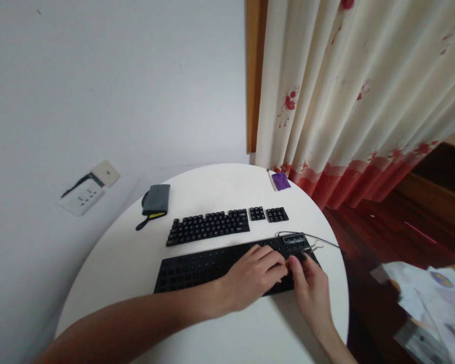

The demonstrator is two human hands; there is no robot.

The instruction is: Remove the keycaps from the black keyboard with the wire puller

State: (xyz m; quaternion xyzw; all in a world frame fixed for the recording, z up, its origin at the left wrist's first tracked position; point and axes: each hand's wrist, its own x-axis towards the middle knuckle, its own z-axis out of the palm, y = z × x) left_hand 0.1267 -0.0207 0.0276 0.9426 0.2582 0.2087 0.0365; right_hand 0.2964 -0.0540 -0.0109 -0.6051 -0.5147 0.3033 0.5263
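A black keyboard (197,268) lies near the front of the round white table, its left part without keycaps. My left hand (252,275) rests over its right half, fingers curled together and their tips meeting my right thumb; anything between them is hidden. My right hand (313,285) is closed in a pinch over the number pad end. Thin bent wires (315,246) stick out beyond its fingers, looking like the prongs of a wire keycap puller. Behind the keyboard, black keycaps (208,226) lie in rows in keyboard order, with two smaller blocks of keycaps (276,215) to the right.
A grey cloth pouch (156,199) with a black strap lies at the table's (212,182) back left. A purple cloth (281,181) and a thin stick are at the back right. The keyboard cable (326,239) runs off the right edge. Wall and curtain (318,101) stand behind.
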